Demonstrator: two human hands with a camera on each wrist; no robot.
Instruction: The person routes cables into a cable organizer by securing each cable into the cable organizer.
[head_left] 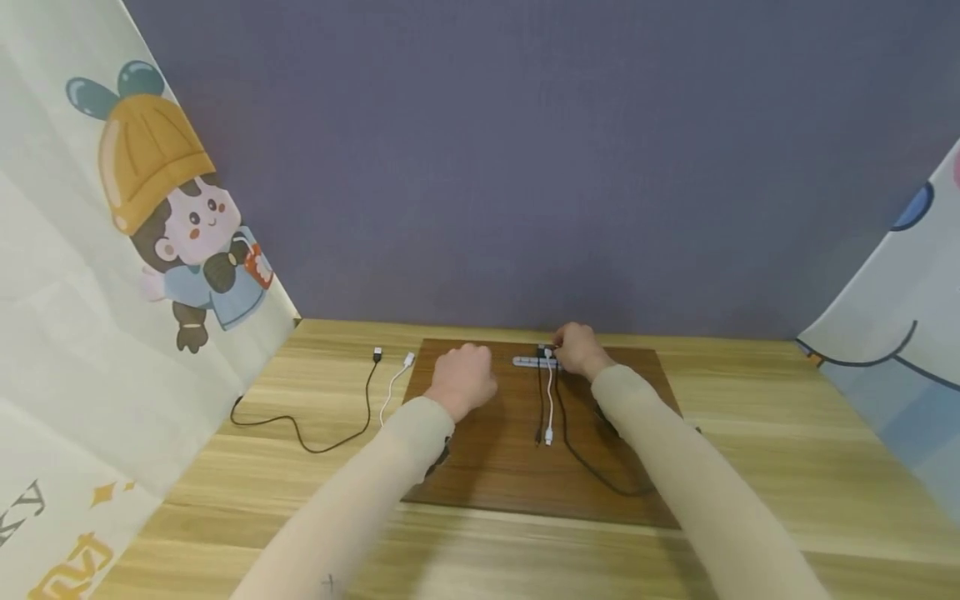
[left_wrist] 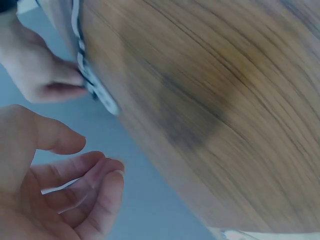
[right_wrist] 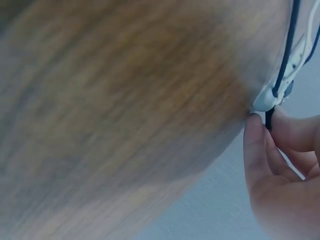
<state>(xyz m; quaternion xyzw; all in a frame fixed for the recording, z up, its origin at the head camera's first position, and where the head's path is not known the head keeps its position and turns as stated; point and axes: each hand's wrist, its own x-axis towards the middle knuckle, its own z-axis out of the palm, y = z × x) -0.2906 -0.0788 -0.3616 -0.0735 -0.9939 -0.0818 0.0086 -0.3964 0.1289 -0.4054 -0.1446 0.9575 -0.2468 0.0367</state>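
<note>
At the back of the brown board [head_left: 487,467], a white strip-shaped cable holder [head_left: 522,362] has several cables set in it. My right hand [head_left: 579,350] is at the holder's right end. In the right wrist view its thumb and fingertips [right_wrist: 256,131] pinch the end of a black cable [right_wrist: 269,119] just behind the holder. That black cable runs forward over the board. Beside it in the holder lie a white cable [head_left: 551,404] and another black cable [head_left: 540,404]. My left hand [head_left: 463,379] hovers over the board's left part, its fingers loosely bent and holding nothing.
Left of the board, a black USB cable [head_left: 296,427] and a white cable [head_left: 408,360] lie on the light wooden table [head_left: 202,521]. A grey-blue panel [head_left: 480,167] stands behind the table. Printed curtains [head_left: 67,250] hang at both sides.
</note>
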